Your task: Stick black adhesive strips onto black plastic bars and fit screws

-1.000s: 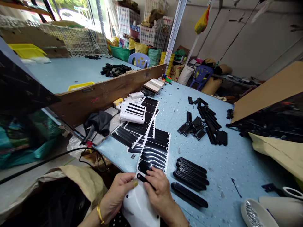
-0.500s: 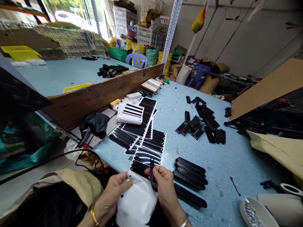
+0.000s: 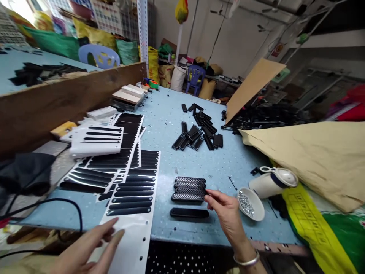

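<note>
My left hand [image 3: 95,247] is over the bare white lower part of a backing sheet [image 3: 129,236], thumb and fingers apart, holding nothing. Rows of glossy black strip stickers [image 3: 134,192] fill the sheet's upper part. At the right end of a small group of black perforated strips [image 3: 188,190], my right hand [image 3: 222,209] has thumb and forefinger closed on one strip's end. Just below that group lies a single smooth black strip [image 3: 189,213]. More sticker sheets [image 3: 88,177] overlap at the left, with a curled white sheet [image 3: 97,140] on top.
A white bowl of small silvery pieces [image 3: 251,205] and a lidded white mug [image 3: 270,182] stand to the right. Black parts [image 3: 196,129] lie scattered farther back. A wooden board [image 3: 71,83] borders the left. Brown paper [image 3: 308,160] covers the right side.
My view has swung right. My right hand has gone from the sticker sheet, where it held a thin black strip, to the perforated strips. My left hand has let go of the sheet.
</note>
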Available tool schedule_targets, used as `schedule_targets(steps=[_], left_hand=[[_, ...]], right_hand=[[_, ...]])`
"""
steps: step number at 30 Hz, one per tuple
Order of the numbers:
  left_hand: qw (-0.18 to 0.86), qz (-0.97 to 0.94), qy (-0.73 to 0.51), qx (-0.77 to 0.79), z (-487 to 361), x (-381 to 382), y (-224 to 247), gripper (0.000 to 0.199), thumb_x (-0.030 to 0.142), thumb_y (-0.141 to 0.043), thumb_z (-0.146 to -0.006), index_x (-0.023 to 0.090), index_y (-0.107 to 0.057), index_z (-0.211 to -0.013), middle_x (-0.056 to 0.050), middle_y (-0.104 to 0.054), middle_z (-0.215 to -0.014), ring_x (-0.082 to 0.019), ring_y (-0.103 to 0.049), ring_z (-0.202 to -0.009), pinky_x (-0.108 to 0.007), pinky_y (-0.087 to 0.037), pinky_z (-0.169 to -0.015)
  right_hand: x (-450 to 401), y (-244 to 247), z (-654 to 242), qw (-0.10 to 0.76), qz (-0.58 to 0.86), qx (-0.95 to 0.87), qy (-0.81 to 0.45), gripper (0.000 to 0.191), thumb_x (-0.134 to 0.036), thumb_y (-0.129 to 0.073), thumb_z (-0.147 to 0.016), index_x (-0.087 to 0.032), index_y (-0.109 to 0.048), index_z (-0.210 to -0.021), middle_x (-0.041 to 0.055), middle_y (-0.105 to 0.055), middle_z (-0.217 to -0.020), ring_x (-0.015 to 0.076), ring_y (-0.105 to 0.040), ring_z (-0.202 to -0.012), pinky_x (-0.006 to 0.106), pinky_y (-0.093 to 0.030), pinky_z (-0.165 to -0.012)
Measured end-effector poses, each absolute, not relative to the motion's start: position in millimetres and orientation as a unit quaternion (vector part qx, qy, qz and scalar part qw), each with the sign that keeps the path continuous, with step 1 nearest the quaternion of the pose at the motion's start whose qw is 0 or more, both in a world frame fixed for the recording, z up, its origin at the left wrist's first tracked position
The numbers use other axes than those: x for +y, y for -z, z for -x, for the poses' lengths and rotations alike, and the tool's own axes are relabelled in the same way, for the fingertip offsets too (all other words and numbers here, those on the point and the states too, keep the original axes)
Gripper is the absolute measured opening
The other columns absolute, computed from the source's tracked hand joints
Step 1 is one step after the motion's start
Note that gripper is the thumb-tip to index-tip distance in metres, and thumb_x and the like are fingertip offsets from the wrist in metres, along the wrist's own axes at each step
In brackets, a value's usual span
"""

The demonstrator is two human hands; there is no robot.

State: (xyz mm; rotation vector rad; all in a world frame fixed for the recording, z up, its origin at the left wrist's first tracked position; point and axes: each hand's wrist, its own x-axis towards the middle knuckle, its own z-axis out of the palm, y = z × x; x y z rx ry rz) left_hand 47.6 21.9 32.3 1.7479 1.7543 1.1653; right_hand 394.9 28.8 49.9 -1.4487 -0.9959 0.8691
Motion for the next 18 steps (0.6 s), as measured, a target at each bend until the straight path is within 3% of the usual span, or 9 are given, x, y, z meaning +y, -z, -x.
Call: schedule_targets(steps=[2, 4, 7, 11, 18], left_hand=[[0.354, -0.593, -0.378, 0.617, -86, 30, -44, 0.029, 0.047, -0.073, -0.070, 0.024, -0.074, -0.088, 0.000, -0.071, -0.069, -0.018, -0.064, -0.061, -0.025, -0.051, -0.059], [0.539, -0.554, -0.313, 0.552, -125, 40, -53, 0.035, 0.050, -0.070, -0.071, 0.020, -0.072, -0.087, -0.001, -0.068, -0.059, -0.017, -0.061, -0.053, -0.024, -0.046, -0.049], [0.679, -0.497, -0.256, 0.476, -165, 53, -60, 0.035, 0.050, -0.070, -0.072, 0.016, -0.067, -0.076, -0.002, -0.066, -0.057, -0.012, -0.055, -0.045, -0.019, -0.033, -0.040], [0.728, -0.452, -0.248, 0.451, -182, 63, -62, 0.035, 0.047, -0.074, -0.069, 0.014, -0.061, -0.064, -0.002, -0.064, -0.053, -0.008, -0.050, -0.040, -0.017, -0.030, -0.039], [0.699, -0.462, -0.261, 0.479, -183, 78, -53, 0.036, 0.050, -0.074, -0.069, 0.015, -0.064, -0.064, -0.002, -0.064, -0.053, -0.010, -0.051, -0.041, -0.018, -0.030, -0.038]], right_hand=[[17, -50, -394, 0.515, 0.612, -0.495, -0.339, 0.017, -0.027, -0.076, -0.075, -0.023, -0.079, -0.092, 0.0006, -0.064, -0.066, 0.0123, -0.057, -0.056, 0.025, -0.047, -0.054], [7, -54, -386, 0.472, 0.590, -0.570, -0.324, 0.017, -0.025, -0.074, -0.078, -0.023, -0.078, -0.094, 0.0020, -0.064, -0.067, 0.0147, -0.060, -0.062, 0.027, -0.048, -0.057], [-2, -58, -372, 0.430, 0.563, -0.638, -0.301, 0.018, -0.025, -0.070, -0.082, -0.023, -0.078, -0.097, 0.0038, -0.064, -0.069, 0.0164, -0.061, -0.062, 0.029, -0.049, -0.057], [-6, -55, -373, 0.421, 0.572, -0.660, -0.245, 0.022, -0.027, -0.070, -0.082, -0.020, -0.075, -0.103, 0.0056, -0.065, -0.072, 0.0195, -0.062, -0.065, 0.033, -0.051, -0.059], [-3, -46, -386, 0.426, 0.573, -0.683, -0.154, 0.022, -0.018, -0.054, -0.090, -0.018, -0.072, -0.102, 0.0082, -0.066, -0.075, 0.0215, -0.062, -0.067, 0.036, -0.053, -0.059]])
